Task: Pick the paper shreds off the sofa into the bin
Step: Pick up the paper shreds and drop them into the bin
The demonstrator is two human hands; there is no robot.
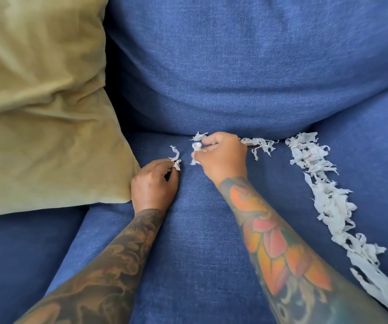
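- Blue woven fabric covers the sofa [200, 242], and its twill weave shows plainly across the seat and the back cushion [246, 66].
- The back cushion bulges forward over the seat, leaving a dark crease where the 2 meet.
- An olive pillow [40, 101] leans in the left corner, creased and soft, with its lower corner resting on the seat.
- A seam runs down the seat on the left, splitting it into 2 seat cushions; the pillow sits on the left one.
- The left hand [154, 183] lies knuckles up just beside the pillow's corner, fingers curled, thumb and fingertips pinching a small shred [176, 157] that curls upward.
- The right hand [222, 155] sits near the crease, fingers curled around a small clump of shreds [197, 147], with more paper poking out past the fingers.
- Both forearms are bare and tattooed, the right one in orange and pink.
- A few loose shreds [262, 145] lie on the seat just right of the right hand, touching the crease.
- A long trail of shreds [328, 202] runs from the crease down the right side of the seat towards the near edge, well apart from both hands.
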